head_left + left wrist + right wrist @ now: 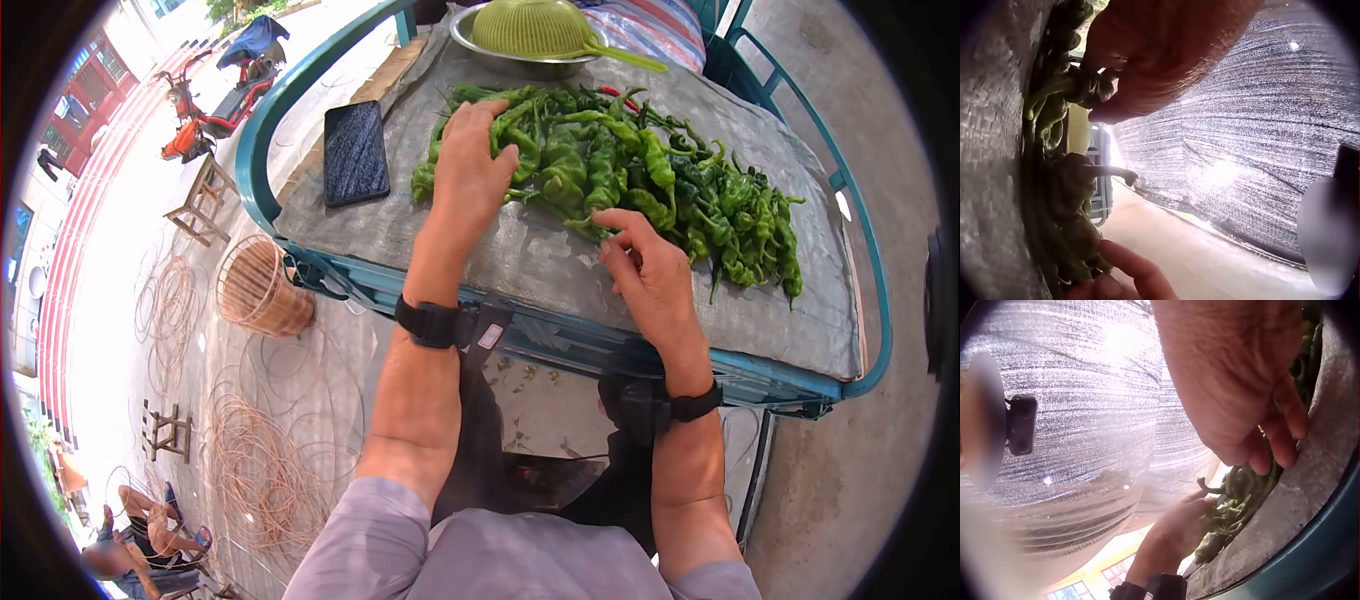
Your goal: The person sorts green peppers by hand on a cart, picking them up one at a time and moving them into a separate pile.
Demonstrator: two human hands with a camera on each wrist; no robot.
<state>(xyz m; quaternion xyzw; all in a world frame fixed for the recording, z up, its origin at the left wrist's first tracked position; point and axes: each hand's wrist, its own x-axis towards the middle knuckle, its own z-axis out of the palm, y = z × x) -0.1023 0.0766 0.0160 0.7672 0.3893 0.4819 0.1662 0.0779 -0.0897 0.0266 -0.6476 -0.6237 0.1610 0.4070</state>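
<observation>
A broad pile of green peppers lies spread over the grey sheet of the cart bed. My left hand rests on the pile's left end, fingers reaching forward over the peppers and thumb toward the right. Along the pile's near edge is my right hand, its fingers loosely bent and its index fingertip at a pepper's end. In the left wrist view, the right hand's finger meets a pepper. The right wrist view shows the right hand's fingers down beside the peppers, with the left hand beyond.
A black phone lies left of the pile. Behind it, a green strainer sits in a metal basin. Blue rails edge the cart. On the ground are a wicker basket, stools and coiled strips; a person sits at lower left.
</observation>
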